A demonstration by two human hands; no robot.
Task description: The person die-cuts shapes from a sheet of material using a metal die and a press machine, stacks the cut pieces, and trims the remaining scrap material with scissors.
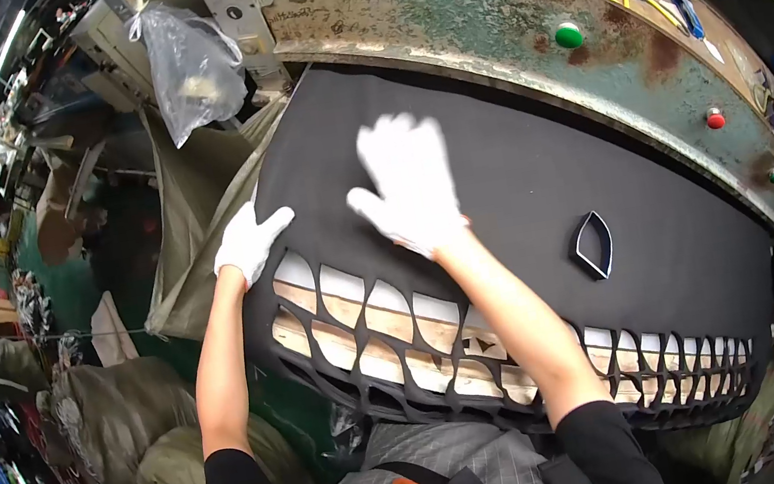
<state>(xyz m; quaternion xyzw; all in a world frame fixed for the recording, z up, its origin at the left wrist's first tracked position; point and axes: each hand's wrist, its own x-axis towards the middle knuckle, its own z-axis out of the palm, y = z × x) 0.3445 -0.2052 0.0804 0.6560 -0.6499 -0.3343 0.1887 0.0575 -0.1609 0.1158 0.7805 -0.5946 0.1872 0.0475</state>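
Note:
Black sheet material [518,171] covers the work surface, with rows of leaf-shaped holes along its near edge. Through the holes a pale wooden board [389,318] shows. My left hand [249,244], in a white glove, rests at the sheet's left edge with thumb and fingers apart. My right hand [408,183], also gloved in white and slightly blurred, is over the sheet's left part, fingers spread and holding nothing. A leaf-shaped metal cutting die [593,247] lies on the sheet to the right of my right hand.
A worn green machine beam [471,6] runs behind the sheet, bearing a green button [568,36] and a red button [715,118]. Yellow-handled scissors [637,0] lie on its wooden top. A clear plastic bag [193,70] hangs at upper left. Stuffed sacks [121,416] stand at left.

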